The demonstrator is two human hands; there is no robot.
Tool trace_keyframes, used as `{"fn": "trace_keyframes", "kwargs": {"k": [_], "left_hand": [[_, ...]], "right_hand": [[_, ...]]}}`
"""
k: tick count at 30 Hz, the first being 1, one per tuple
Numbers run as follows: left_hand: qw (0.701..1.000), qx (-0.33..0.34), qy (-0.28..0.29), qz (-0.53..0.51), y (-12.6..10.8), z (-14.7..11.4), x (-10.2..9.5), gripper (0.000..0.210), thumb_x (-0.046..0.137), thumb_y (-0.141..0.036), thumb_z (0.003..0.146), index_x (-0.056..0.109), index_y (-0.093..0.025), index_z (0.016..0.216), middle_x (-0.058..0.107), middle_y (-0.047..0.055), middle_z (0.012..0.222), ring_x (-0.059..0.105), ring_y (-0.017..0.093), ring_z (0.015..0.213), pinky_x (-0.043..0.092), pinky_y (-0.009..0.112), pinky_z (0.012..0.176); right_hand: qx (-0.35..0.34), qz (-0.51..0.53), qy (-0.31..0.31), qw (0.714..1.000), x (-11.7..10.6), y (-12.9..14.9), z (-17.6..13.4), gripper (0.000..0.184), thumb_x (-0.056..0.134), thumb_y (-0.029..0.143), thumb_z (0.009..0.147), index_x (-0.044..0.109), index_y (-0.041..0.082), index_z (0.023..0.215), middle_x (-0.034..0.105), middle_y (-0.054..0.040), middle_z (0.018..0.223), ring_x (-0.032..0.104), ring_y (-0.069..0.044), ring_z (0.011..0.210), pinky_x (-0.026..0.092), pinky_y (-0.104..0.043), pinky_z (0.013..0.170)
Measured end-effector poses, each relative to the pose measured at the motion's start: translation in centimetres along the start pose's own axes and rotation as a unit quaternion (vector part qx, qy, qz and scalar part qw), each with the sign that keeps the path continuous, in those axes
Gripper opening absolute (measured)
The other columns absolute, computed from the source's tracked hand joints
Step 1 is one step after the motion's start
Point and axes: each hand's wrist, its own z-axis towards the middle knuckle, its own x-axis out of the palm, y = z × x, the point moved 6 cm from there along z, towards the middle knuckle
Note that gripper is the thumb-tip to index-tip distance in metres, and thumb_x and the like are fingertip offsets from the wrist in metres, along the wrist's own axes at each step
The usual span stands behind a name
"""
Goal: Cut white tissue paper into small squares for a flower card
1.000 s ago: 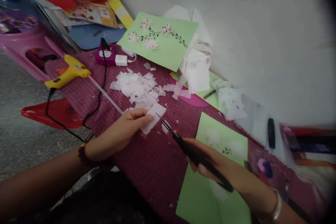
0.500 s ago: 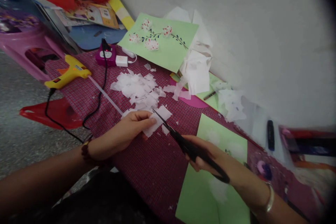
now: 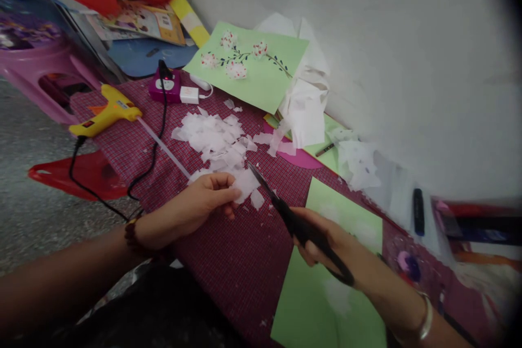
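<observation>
Head view: left hand pinches white paper piece over worktop, just beside scrap pile. Right hand grips black scissors, tip by the paper's edge, can't tell if touching. Yellow glue gun lies off left.

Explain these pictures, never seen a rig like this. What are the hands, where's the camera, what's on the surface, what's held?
There is no robot: these are a person's bare hands, seen from one head-worn camera looking forward and down. The left hand pinches a piece of white paper; the right hand holds black-handled scissors. On the red checked cloth lie a pile of white paper scraps, a yellow glue gun and a green sheet beneath the right hand. Another, flower-decorated sheet sits toward the wall.
</observation>
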Motion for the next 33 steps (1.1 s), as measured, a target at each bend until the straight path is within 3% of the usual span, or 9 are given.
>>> {"fn": "trace_keyframes", "kwargs": {"k": [4,8,11,16,26,33], "left_hand": [[0.999,0.025,-0.031,-0.007,-0.3,-0.2,-0.7,0.02,0.078,-0.031,0.071,0.064,-0.017,0.068,0.057,-0.004,0.063,0.049,0.006,0.049,0.039,0.02,0.05],[0.997,0.055,-0.053,-0.02,-0.8,-0.2,-1.0,0.019,0.077,-0.028,0.071,0.062,-0.017,0.068,0.057,-0.005,0.064,0.049,0.005,0.049,0.037,0.019,0.05],[0.998,0.044,-0.038,-0.01,-0.7,-0.2,-0.7,0.018,0.076,-0.027,0.072,0.061,-0.017,0.067,0.056,-0.005,0.063,0.048,0.005,0.049,0.037,0.019,0.051],[1.0,0.002,-0.005,0.016,-0.2,-0.4,0.1,0.016,0.073,-0.029,0.071,0.063,-0.017,0.068,0.057,-0.004,0.063,0.047,0.005,0.049,0.037,0.02,0.05],[0.999,-0.009,-0.024,0.021,0.1,0.0,-0.2,0.019,0.073,-0.032,0.068,0.062,-0.018,0.064,0.055,-0.004,0.059,0.045,0.006,0.046,0.036,0.021,0.048],[0.999,-0.002,-0.021,0.025,0.5,-0.6,-0.5,0.016,0.075,-0.029,0.068,0.064,-0.019,0.063,0.057,-0.003,0.058,0.046,0.008,0.047,0.036,0.021,0.048]], "right_hand": [[-0.033,-0.049,-0.001,0.998,-0.7,-0.1,-0.9,0.071,0.059,0.067,0.087,0.046,0.027,0.144,0.058,-0.0082,0.101,0.056,-0.02,0.082,0.049,-0.036,0.077],[0.008,-0.101,0.018,0.995,-0.3,-0.1,-1.6,0.07,0.061,0.06,0.088,0.044,0.026,0.147,0.062,-0.0104,0.108,0.059,-0.023,0.086,0.051,-0.04,0.083],[0.024,-0.124,0.02,0.992,0.4,0.4,-1.4,0.065,0.066,0.048,0.087,0.048,0.025,0.146,0.062,-0.0119,0.12,0.06,-0.024,0.092,0.05,-0.04,0.087],[0.04,-0.111,0.017,0.993,1.1,0.1,-0.4,0.065,0.07,0.031,0.081,0.052,0.022,0.142,0.065,-0.0093,0.112,0.061,-0.022,0.09,0.051,-0.036,0.082],[0.06,-0.058,-0.032,0.996,1.1,0.7,0.4,0.058,0.074,0.03,0.073,0.064,0.025,0.13,0.069,-0.0068,0.116,0.064,-0.026,0.101,0.052,-0.039,0.089],[0.007,-0.186,0.009,0.982,0.7,1.7,-0.4,0.075,0.079,0.033,0.074,0.054,0.024,0.144,0.062,-0.0135,0.13,0.061,-0.032,0.111,0.051,-0.043,0.093]]}}
